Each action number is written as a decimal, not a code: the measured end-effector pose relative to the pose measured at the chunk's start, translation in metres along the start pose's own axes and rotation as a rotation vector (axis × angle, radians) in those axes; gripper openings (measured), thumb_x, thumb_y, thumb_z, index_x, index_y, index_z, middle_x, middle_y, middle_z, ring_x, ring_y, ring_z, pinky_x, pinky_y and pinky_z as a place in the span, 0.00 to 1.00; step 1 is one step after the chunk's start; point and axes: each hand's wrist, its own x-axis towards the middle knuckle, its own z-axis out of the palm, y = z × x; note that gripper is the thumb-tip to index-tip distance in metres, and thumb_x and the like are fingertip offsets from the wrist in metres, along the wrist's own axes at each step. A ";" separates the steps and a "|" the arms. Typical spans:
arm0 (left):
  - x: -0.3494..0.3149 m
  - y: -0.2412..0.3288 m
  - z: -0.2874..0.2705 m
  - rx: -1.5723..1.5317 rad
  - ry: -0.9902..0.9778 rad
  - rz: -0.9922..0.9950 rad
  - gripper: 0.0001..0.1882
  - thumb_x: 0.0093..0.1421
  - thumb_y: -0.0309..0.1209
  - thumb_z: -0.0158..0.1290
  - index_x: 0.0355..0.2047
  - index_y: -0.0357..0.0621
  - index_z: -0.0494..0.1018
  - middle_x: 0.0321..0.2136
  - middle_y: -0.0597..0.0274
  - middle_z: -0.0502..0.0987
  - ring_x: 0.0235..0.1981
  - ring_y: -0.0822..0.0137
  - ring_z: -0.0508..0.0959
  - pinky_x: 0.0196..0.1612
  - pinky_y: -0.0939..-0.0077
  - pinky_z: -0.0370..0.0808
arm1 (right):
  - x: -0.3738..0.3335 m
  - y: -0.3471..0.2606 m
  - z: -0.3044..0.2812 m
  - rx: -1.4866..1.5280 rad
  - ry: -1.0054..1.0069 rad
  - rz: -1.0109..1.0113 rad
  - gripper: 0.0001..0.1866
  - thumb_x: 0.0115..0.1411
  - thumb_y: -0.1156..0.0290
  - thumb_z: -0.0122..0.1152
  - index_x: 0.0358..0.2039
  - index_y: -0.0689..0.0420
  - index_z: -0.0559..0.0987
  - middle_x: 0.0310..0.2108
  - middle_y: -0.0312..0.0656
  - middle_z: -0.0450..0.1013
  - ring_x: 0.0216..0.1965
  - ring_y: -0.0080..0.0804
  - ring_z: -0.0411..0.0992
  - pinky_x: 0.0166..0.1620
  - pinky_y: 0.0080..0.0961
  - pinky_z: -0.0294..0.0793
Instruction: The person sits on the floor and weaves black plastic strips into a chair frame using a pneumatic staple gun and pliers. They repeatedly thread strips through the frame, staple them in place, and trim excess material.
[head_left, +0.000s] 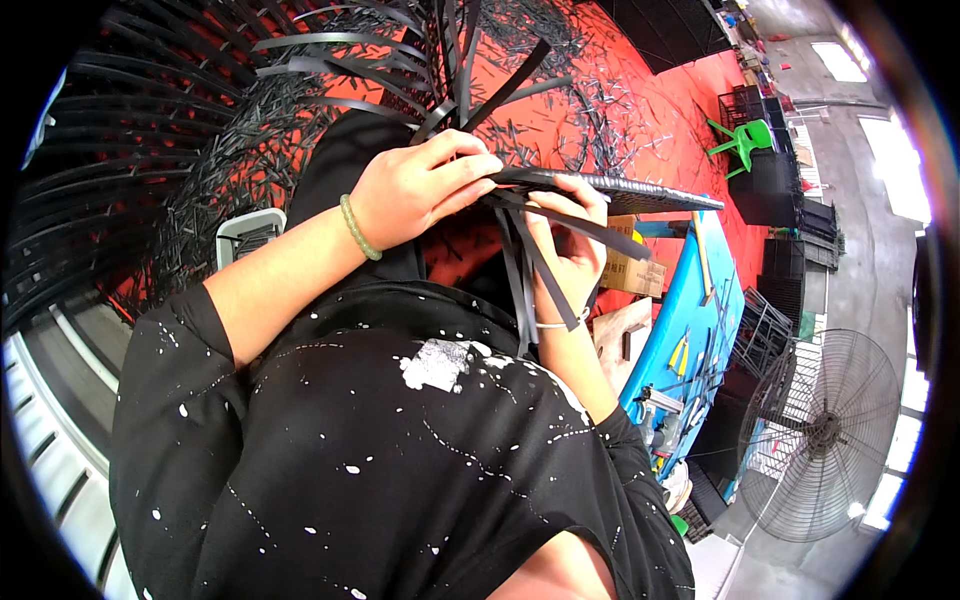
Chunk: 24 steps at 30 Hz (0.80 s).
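Note:
A black woven panel (660, 193) of flat plastic strips stretches across in front of me, its edge pointing right. My left hand (425, 190), with a green beaded bracelet at the wrist, is closed, its fingers pinching a black strip at the panel's left end. Beneath the edge, my right hand (572, 250) curls its fingers and thumb around the panel; what its fingertips press on is partly hidden. Loose black strips (548, 268) hang past my right hand and wrist. More long strips (350, 42) fan out beyond my left hand.
Black strip offcuts (235, 170) litter the red floor (500, 65). To the right is a blue table (665, 345) bearing pliers (680, 355) and other tools. A cardboard box (635, 272), a green chair (743, 143) and a large fan (825, 430) stand on that side.

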 end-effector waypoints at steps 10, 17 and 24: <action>0.005 0.002 -0.001 -0.154 0.007 -0.147 0.13 0.59 0.25 0.62 0.45 0.41 0.80 0.37 0.57 0.80 0.35 0.62 0.82 0.37 0.73 0.79 | 0.016 0.004 -0.042 0.278 -0.528 0.033 0.21 0.53 0.66 0.65 0.47 0.60 0.83 0.50 0.49 0.79 0.53 0.44 0.73 0.60 0.39 0.65; 0.007 0.001 -0.003 -0.156 0.034 -0.115 0.12 0.58 0.27 0.63 0.44 0.45 0.81 0.36 0.60 0.80 0.34 0.62 0.83 0.36 0.71 0.81 | 0.050 0.023 -0.055 0.401 -0.371 0.204 0.16 0.64 0.63 0.62 0.43 0.63 0.83 0.44 0.46 0.80 0.50 0.41 0.77 0.57 0.37 0.73; 0.005 0.001 -0.004 -0.165 0.012 -0.081 0.14 0.57 0.25 0.64 0.44 0.45 0.83 0.38 0.60 0.79 0.32 0.63 0.83 0.35 0.72 0.80 | 0.075 0.040 -0.040 0.029 -0.546 -0.062 0.11 0.52 0.76 0.71 0.37 0.61 0.85 0.36 0.45 0.81 0.40 0.40 0.80 0.47 0.32 0.78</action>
